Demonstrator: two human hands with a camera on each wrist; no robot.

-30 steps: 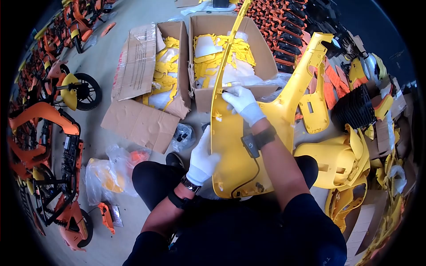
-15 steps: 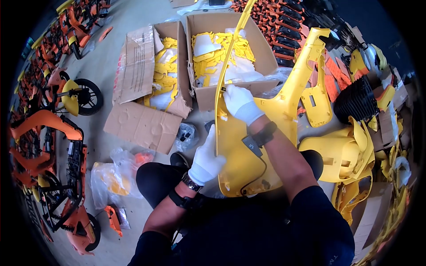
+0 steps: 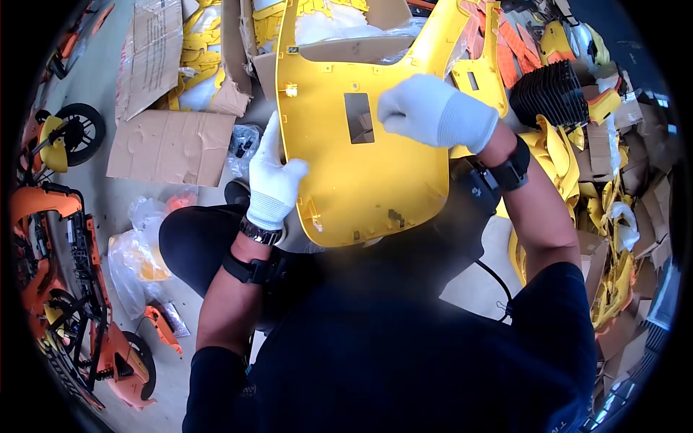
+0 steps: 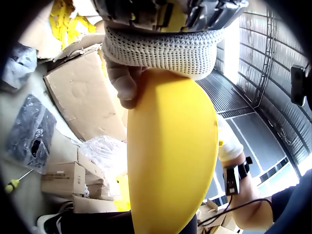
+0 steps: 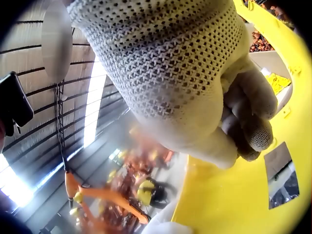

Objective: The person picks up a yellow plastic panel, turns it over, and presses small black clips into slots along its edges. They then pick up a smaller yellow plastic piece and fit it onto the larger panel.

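Observation:
A large yellow scooter panel point(image 3: 328, 173) with a rectangular cutout stands in front of the person's lap, its inner face toward the head camera. The white-gloved left hand point(image 3: 274, 180) grips the panel's left edge, thumb on the near side. In the left wrist view its fingers point(image 4: 125, 88) curl round the smooth outer face. The gloved right hand point(image 3: 433, 112) is raised at the panel's right side, beside the cutout. Its fingers curl in toward the palm, and nothing shows between them in the right wrist view. A small dark clip point(image 3: 292, 50) sits on the panel's upper left edge.
Cardboard boxes point(image 3: 229, 65) of yellow parts stand ahead. Bagged parts point(image 3: 141, 252) and orange scooters point(image 3: 86, 303) are on the left. More yellow panels point(image 3: 556, 155) and a black ribbed stack point(image 3: 548, 95) crowd the right side. A screwdriver point(image 4: 12, 185) lies on the floor.
The right hand has left the panel's upper left edge and moved to its right side, uncovering the cutout. The left hand keeps its hold. The head view has tilted down and turned right.

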